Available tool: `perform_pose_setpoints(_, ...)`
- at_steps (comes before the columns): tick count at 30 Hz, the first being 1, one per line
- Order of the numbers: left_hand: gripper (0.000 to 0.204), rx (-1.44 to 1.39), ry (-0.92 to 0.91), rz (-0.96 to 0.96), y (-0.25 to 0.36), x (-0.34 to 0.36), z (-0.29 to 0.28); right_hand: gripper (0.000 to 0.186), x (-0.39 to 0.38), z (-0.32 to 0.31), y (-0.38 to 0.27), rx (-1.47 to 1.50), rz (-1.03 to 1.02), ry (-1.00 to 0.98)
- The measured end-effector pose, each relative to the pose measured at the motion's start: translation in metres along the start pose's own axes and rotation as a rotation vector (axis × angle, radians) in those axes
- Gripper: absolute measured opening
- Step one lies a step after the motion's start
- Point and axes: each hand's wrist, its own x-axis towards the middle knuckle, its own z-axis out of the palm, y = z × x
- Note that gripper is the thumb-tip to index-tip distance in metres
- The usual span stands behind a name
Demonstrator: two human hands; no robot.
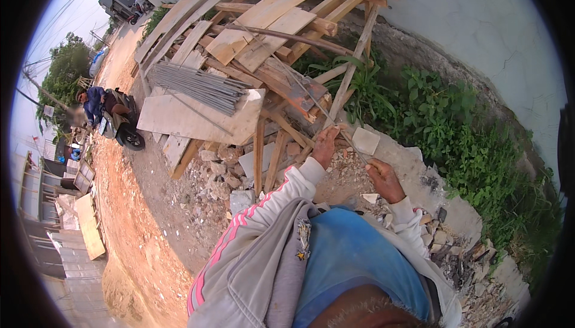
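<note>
Since the left hand and right hand grip a thin rod beside the woodpile, snagging on its boards could jerk the rod loose.

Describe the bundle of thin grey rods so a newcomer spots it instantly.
Beside the pale grey wall is a big stack of wooden beams and boards. On its near side, a broad tan wooden sheet bears the bundle of thin grey rods, packed side by side, unlike the wide brown boards around.
</note>
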Motion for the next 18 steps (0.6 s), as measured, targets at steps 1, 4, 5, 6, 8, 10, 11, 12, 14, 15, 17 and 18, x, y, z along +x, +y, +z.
perform_pose_setpoints(1, 0.030, 0.043, 0.040, -0.008, 0.011, -0.005, 0.010, 0.027, 0.004, 0.002, -0.003, -0.033, -0.018, 0.018)
perform_pose_setpoints(4, 0.028, 0.143, 0.121, -0.011, 0.019, -0.014, 0.025, 0.026, 0.023, 0.011, 0.009, -0.196, -0.176, 0.138)
perform_pose_setpoints(5, 0.027, 0.164, 0.116, -0.003, 0.004, -0.010, 0.015, 0.026, 0.026, 0.010, 0.011, -0.233, -0.161, 0.128)
perform_pose_setpoints(6, 0.026, 0.180, 0.114, 0.010, -0.005, -0.009, 0.010, 0.025, 0.027, 0.010, -0.006, -0.276, -0.150, 0.115)
perform_pose_setpoints(8, 0.025, 0.162, 0.136, 0.006, -0.002, -0.015, 0.016, 0.025, 0.034, 0.015, -0.020, -0.321, -0.149, 0.112)
perform_pose_setpoints(10, 0.024, 0.149, 0.127, 0.018, -0.001, -0.013, 0.013, 0.026, 0.040, 0.019, -0.026, -0.339, -0.166, 0.114)
perform_pose_setpoints(11, 0.024, 0.152, 0.104, 0.033, 0.001, -0.006, 0.004, 0.026, 0.045, 0.020, -0.027, -0.316, -0.174, 0.105)
perform_pose_setpoints(12, 0.024, 0.152, 0.084, 0.043, 0.006, -0.003, 0.002, 0.027, 0.050, 0.021, -0.026, -0.294, -0.176, 0.093)
perform_pose_setpoints(14, 0.026, 0.130, 0.104, 0.064, 0.013, 0.001, 0.005, 0.027, 0.052, 0.018, -0.026, -0.187, -0.092, 0.026)
perform_pose_setpoints(15, 0.027, 0.116, 0.118, 0.073, 0.018, 0.002, 0.005, 0.028, 0.048, 0.013, -0.032, -0.105, -0.003, -0.034)
perform_pose_setpoints(17, 0.029, 0.096, 0.114, 0.055, 0.021, 0.012, -0.009, 0.028, 0.053, 0.013, -0.036, -0.012, 0.070, -0.105)
perform_pose_setpoints(18, 0.031, 0.084, 0.099, 0.040, 0.025, 0.013, -0.010, 0.028, 0.056, 0.013, -0.034, -0.003, 0.058, -0.106)
